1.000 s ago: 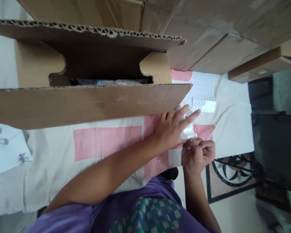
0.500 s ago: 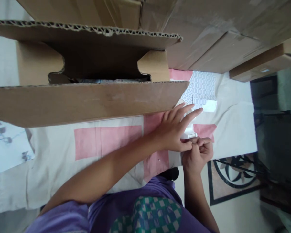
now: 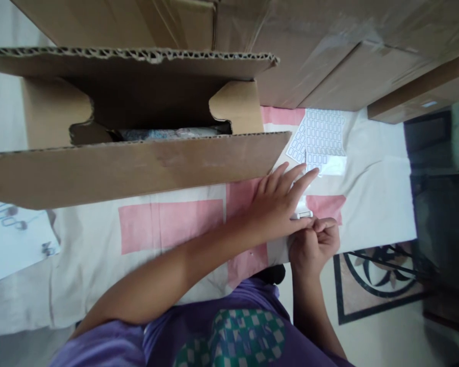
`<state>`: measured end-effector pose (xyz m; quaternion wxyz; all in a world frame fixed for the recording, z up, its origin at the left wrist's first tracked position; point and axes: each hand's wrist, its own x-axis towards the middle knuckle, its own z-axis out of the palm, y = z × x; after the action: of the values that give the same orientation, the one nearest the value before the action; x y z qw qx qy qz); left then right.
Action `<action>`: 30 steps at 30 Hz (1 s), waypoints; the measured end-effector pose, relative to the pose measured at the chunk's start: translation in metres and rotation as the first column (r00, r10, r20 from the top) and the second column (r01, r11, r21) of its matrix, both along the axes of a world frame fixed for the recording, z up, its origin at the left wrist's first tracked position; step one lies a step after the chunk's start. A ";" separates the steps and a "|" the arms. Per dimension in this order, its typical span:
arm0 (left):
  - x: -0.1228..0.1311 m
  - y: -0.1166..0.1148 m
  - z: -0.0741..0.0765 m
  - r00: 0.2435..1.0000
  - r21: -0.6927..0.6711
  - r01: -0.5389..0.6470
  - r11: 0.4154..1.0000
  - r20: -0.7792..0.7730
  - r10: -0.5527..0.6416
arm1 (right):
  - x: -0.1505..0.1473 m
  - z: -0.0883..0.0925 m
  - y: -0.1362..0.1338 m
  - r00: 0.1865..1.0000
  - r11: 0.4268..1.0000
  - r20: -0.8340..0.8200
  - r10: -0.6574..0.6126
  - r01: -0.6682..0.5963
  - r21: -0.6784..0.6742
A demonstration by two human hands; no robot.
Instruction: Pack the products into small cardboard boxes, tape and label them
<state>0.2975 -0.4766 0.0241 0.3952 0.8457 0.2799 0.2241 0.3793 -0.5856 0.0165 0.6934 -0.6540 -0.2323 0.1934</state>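
My left hand (image 3: 277,206) reaches across the cloth with its fingers spread. Its palm and fingers cover part of a white object (image 3: 303,215) with a narrow slotted end; its kind cannot be made out. The left thumb points at the right hand and appears to touch it beside that end. Just below, my right hand (image 3: 315,243) is closed, thumb and fingers pressed together. Whatever it may be pinching is hidden. Beyond the left fingertips lie sheets of small blue-outlined labels (image 3: 324,133), partly overlapping.
An open cardboard box (image 3: 145,171) stands left of the label sheets, with crinkled material inside. Large taped cartons (image 3: 309,51) line the back. A smaller box (image 3: 416,99) is at far right. Printed paper (image 3: 19,239) lies at left on the pink-and-white cloth (image 3: 172,224).
The left thumb has shifted right and slightly up, closer over the right hand's fingers. The right fingers look more tightly curled. The whole view has shifted slightly.
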 end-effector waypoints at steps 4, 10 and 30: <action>0.000 0.000 0.000 1.000 -0.020 0.014 1.000 -0.001 -0.014 | 0.000 0.001 0.000 0.999 0.999 0.015 0.034 -0.034 0.005; 0.001 -0.002 -0.001 1.000 -0.024 0.023 0.999 0.005 -0.023 | 0.002 0.002 0.000 0.998 0.998 0.003 0.061 -0.061 0.018; 0.005 -0.004 0.003 1.000 -0.037 0.008 0.999 0.011 -0.007 | 0.005 -0.001 -0.003 0.997 0.998 0.028 0.066 -0.066 -0.011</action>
<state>0.3027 -0.4804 0.0270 0.4131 0.8382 0.2787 0.2219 0.3846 -0.5883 0.0152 0.6798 -0.6523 -0.2627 0.2080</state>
